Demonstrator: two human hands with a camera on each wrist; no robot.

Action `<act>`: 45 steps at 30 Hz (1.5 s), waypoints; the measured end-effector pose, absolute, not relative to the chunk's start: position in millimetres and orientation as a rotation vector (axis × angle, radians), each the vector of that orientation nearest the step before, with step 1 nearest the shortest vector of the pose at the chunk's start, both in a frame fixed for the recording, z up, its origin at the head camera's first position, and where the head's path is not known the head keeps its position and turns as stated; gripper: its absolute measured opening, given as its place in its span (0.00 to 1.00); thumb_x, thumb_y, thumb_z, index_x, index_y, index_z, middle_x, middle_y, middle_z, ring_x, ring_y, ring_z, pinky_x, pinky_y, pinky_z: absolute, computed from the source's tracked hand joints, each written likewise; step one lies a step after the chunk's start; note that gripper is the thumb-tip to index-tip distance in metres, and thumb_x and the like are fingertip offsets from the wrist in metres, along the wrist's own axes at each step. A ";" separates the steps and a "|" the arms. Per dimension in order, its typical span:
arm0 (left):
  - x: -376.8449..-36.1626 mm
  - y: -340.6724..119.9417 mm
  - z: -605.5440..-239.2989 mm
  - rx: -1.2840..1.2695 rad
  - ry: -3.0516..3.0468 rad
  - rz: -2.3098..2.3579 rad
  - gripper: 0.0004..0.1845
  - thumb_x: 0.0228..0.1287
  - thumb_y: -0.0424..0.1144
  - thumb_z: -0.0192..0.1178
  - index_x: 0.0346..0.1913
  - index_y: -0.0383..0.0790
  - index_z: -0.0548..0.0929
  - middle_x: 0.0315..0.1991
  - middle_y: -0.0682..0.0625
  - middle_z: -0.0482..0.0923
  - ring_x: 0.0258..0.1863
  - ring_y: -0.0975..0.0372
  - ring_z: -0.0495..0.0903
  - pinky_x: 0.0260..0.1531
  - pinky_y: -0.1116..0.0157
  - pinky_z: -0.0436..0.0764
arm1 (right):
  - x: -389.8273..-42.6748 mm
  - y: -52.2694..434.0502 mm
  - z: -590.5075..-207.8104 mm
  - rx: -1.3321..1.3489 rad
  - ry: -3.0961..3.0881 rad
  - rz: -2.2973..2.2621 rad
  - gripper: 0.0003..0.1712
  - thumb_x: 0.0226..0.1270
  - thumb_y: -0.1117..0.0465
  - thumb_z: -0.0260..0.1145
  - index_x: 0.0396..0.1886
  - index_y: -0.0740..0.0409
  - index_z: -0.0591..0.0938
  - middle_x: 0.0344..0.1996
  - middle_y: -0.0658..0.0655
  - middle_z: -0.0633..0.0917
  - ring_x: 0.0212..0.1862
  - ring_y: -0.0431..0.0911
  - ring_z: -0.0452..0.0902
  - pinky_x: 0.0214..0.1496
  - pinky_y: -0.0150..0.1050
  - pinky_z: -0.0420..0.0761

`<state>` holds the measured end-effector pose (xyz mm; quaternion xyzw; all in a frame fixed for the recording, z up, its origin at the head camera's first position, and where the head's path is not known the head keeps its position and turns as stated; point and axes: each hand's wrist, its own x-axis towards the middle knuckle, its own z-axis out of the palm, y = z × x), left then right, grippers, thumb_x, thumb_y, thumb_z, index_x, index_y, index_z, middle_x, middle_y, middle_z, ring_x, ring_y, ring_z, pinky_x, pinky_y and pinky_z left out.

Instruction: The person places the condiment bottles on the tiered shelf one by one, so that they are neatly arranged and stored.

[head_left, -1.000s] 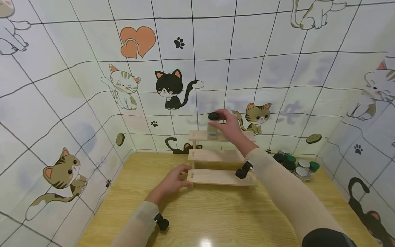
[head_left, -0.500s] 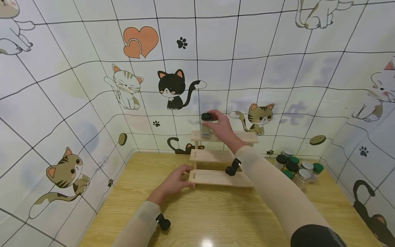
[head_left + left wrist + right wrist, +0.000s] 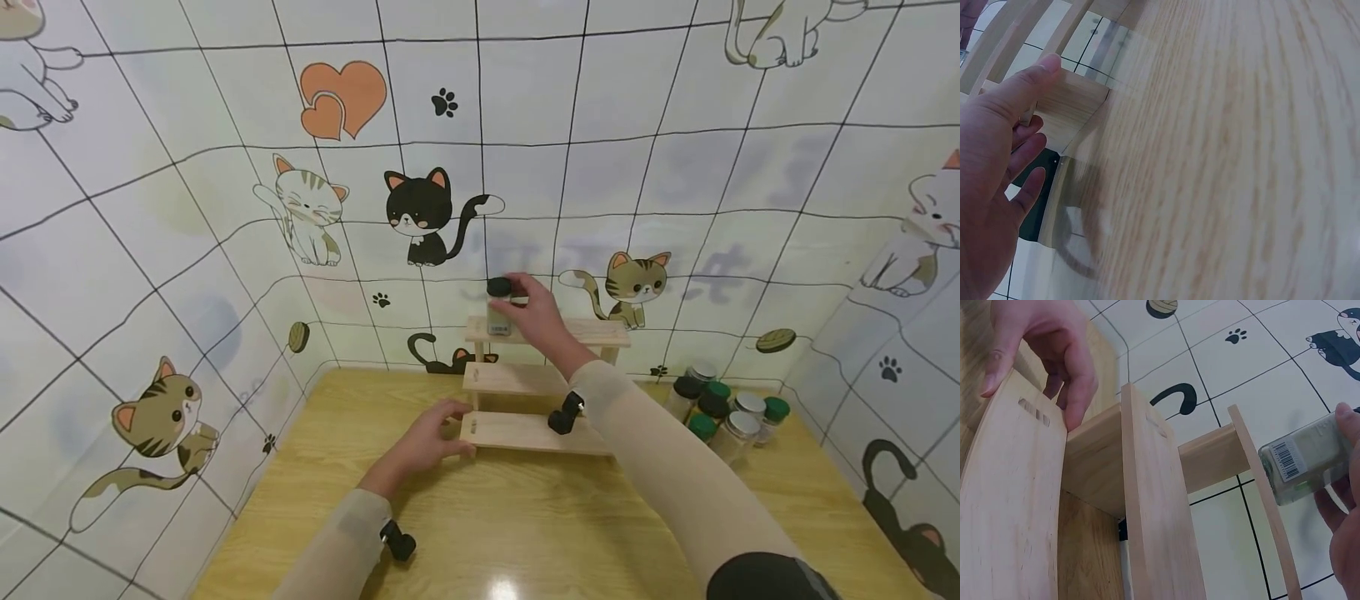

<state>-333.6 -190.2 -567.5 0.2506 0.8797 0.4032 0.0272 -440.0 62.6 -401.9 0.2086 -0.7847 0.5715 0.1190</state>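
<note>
We see the right hand [image 3: 538,321] gripping a small clear jar [image 3: 498,315] with a black lid [image 3: 498,287], fingers curled round its side, the jar's base at the top step of a three-tier wooden rack [image 3: 525,379]; whether the base rests fully on the board we cannot tell. In the right wrist view the jar [image 3: 1304,464] shows a barcode label and lies just beyond the edge of the topmost board, with the fingers [image 3: 1347,506] of the holding hand wrapped behind it. Below and to the left of that hand, the left hand [image 3: 422,446] rests against the near left corner of the rack's lowest step, thumb on top of the board and fingers loosely extended, grasping nothing firmly; the left wrist view shows its fingers [image 3: 1019,144] straight against the wood end piece. Both hands work over a light wood table [image 3: 487,533], which runs under the left wrist. Well to the right of the right forearm, a cluster of jars [image 3: 723,408] with black, green and silver lids stands on the table near the wall. Behind the rack, beyond the right hand, rises a tiled wall [image 3: 525,125] printed with cartoon cats.
</note>
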 end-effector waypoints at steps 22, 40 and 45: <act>-327.8 -190.9 -576.3 0.776 2.726 1.245 0.41 0.56 0.57 0.74 0.71 0.49 0.72 0.64 0.58 0.72 0.63 0.60 0.73 0.64 0.53 0.72 | -383.0 129.7 -433.0 0.528 -2.363 1.635 0.32 0.67 0.50 0.74 0.65 0.56 0.73 0.57 0.61 0.77 0.59 0.56 0.73 0.62 0.51 0.73; -330.6 -192.2 -571.1 0.749 2.713 1.277 0.41 0.55 0.53 0.76 0.71 0.48 0.73 0.64 0.62 0.72 0.64 0.62 0.72 0.64 0.53 0.72 | -327.5 215.4 -443.5 0.504 -2.346 1.312 0.25 0.69 0.55 0.72 0.60 0.59 0.76 0.55 0.59 0.77 0.56 0.57 0.74 0.55 0.56 0.75; -330.7 -188.9 -568.5 0.788 2.707 1.277 0.40 0.56 0.52 0.75 0.71 0.46 0.73 0.63 0.60 0.73 0.64 0.61 0.72 0.63 0.52 0.72 | -308.8 244.4 -444.5 0.413 -2.396 1.239 0.26 0.71 0.50 0.69 0.62 0.56 0.75 0.57 0.56 0.76 0.57 0.52 0.73 0.57 0.53 0.72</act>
